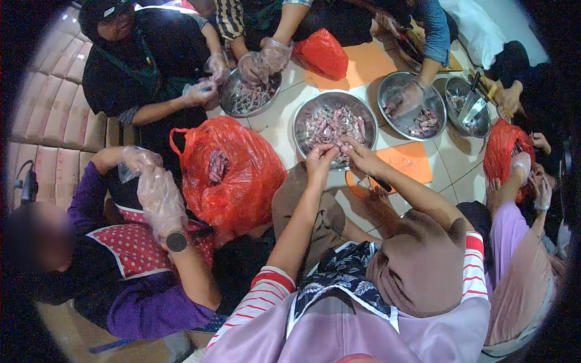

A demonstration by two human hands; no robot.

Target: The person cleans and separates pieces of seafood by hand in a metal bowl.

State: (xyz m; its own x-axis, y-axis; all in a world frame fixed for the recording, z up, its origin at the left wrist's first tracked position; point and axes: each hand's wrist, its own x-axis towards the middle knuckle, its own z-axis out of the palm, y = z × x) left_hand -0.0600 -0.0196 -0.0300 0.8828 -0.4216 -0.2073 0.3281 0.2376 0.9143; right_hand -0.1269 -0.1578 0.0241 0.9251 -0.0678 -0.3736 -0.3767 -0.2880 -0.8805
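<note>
My left hand (321,162) is closed in a pinch over the near rim of a metal bowl (296,128). Close beside it, my right hand (359,158) is also pinched, the fingertips of both almost meeting. Whatever lies between them is too small to make out. Pinkish-grey raw pieces (334,124) fill much of the bowl. Just right of my right hand, an orange cutting board (408,162) carries a few thin scraps. A dark handle (382,184) shows below my right wrist, partly hidden by the arm.
A large red plastic bag (254,175) with similar pieces stands left. Co-workers in clear gloves surround more bowls (227,100), (382,109). Knives (473,109) rest over a bowl at right. Another orange board (369,63) and red bags (324,53), (501,151) lie on the tiled floor (269,130).
</note>
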